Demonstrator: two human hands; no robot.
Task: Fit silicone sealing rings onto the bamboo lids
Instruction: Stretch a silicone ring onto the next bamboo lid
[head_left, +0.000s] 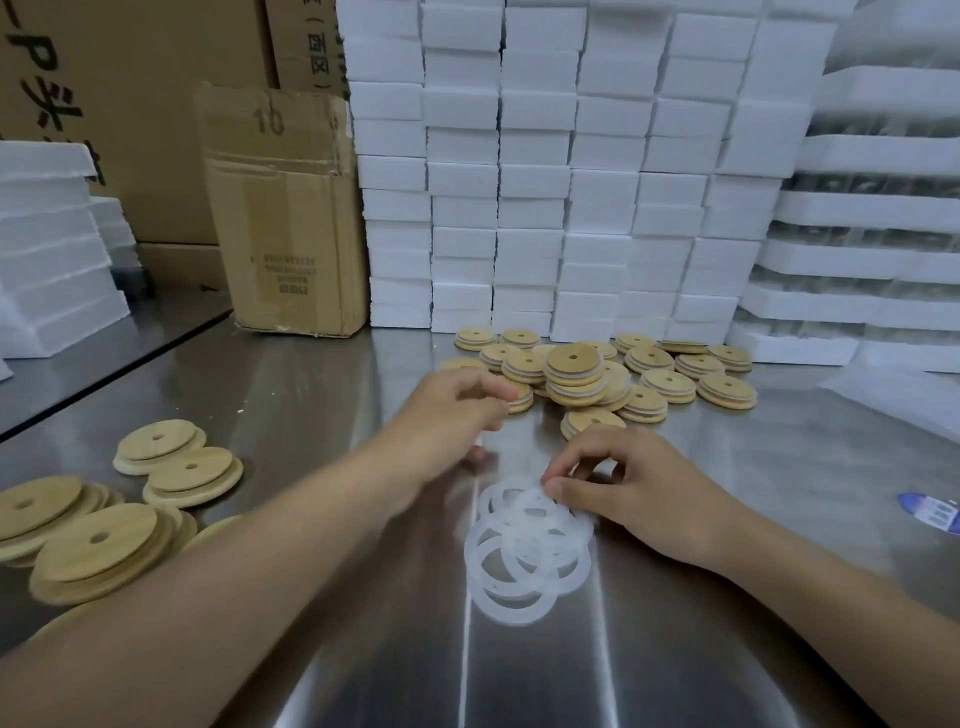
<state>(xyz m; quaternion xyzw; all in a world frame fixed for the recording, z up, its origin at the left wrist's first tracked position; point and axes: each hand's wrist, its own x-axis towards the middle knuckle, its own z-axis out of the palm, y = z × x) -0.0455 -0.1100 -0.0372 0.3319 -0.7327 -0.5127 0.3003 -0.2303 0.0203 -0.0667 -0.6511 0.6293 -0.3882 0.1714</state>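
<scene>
A loose heap of translucent white silicone rings (524, 561) lies on the steel table, in the middle. My right hand (639, 493) rests at the heap's upper right edge, thumb and forefinger pinching the rim of one ring. My left hand (447, 410) is blurred and reaches forward with curled fingers. Its fingertips are at the edge of a bamboo lid (522, 401) at the front of a pile of lids with rings fitted (576, 374). Whether it grips that lid is unclear. Bare bamboo lids (93, 540) lie stacked at the left, beside my left forearm.
A wall of white foam blocks (571, 182) stands right behind the lid pile. A worn cardboard box (285, 218) stands at the back left, with foam trays (47, 249) at the far left. A small blue and white packet (932, 512) lies at the right edge.
</scene>
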